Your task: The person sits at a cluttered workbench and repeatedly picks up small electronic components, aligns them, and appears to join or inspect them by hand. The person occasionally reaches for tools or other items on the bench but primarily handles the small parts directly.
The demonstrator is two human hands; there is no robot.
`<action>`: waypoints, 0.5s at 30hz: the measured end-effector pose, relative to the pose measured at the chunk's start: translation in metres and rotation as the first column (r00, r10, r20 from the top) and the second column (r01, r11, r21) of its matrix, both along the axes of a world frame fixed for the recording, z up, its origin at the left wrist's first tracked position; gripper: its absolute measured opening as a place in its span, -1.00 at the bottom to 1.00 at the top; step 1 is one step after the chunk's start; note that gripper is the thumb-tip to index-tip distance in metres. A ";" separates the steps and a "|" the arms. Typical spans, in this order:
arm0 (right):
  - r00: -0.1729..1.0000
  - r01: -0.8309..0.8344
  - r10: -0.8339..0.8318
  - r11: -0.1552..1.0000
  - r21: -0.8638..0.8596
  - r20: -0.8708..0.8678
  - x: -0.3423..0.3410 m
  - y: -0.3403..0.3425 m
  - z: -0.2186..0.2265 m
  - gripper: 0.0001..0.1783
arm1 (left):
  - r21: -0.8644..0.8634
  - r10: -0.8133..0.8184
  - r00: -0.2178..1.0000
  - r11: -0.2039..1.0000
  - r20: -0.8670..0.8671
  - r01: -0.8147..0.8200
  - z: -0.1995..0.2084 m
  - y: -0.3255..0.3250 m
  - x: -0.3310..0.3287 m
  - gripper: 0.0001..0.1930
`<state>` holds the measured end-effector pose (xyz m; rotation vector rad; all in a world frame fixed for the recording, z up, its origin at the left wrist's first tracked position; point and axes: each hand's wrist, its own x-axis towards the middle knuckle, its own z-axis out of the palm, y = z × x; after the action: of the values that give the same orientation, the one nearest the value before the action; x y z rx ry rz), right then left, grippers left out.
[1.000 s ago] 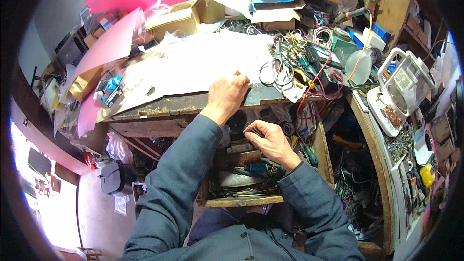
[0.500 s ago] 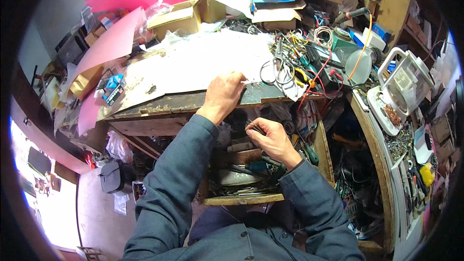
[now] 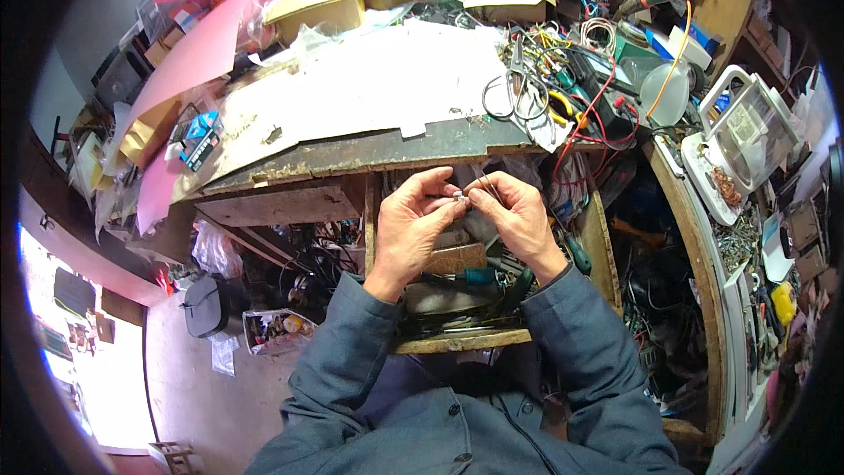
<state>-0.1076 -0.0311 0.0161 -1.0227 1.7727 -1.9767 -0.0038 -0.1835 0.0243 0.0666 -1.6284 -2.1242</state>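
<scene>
Both hands meet above an open wooden drawer [image 3: 466, 344], just in front of the bench edge. Between the fingertips of my left hand [image 3: 411, 224] is a small whitish piece [image 3: 459, 197], too small to name. My right hand [image 3: 520, 218] is closed around a thin, dark, tweezers-like metal tool [image 3: 491, 184], its fingertips touching or nearly touching the same piece. Fingers partly cover both items. Below them, the drawer holds a brown block [image 3: 454, 259], a screwdriver with a teal handle [image 3: 479, 276] and jumbled tools.
White paper [image 3: 360, 92] covers much of the workbench [image 3: 352, 152]. Scissors [image 3: 517, 88], tangled wires and a red cable [image 3: 607, 92] lie at its right. A white-framed device [image 3: 716, 167] stands farther right. An open cardboard box [image 3: 316, 10] sits at the back.
My left hand has come back from the bench top toward me and now holds a small whitish piece. My right hand has risen slightly, meeting it above the drawer.
</scene>
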 end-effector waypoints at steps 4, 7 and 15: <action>0.997 -0.066 0.066 0.998 0.000 0.035 0.003 0.001 0.003 -0.87 | 0.216 -0.075 0.994 0.975 0.085 0.055 -0.010 -0.002 0.004 -0.62; 0.995 -0.092 0.091 0.995 0.030 0.030 0.005 0.000 0.007 -0.88 | 0.334 -0.111 0.990 0.940 0.089 0.075 -0.016 -0.007 0.004 -0.63; 0.995 -0.080 0.072 0.990 0.113 0.069 0.005 0.002 0.006 -0.89 | 0.280 -0.123 0.984 0.957 0.132 0.082 -0.028 -0.009 0.003 -0.72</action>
<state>-0.1023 -0.0290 0.0226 -0.9633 1.7642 -1.8185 -0.0006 -0.1921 -0.0035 0.2371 -1.4325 -2.4660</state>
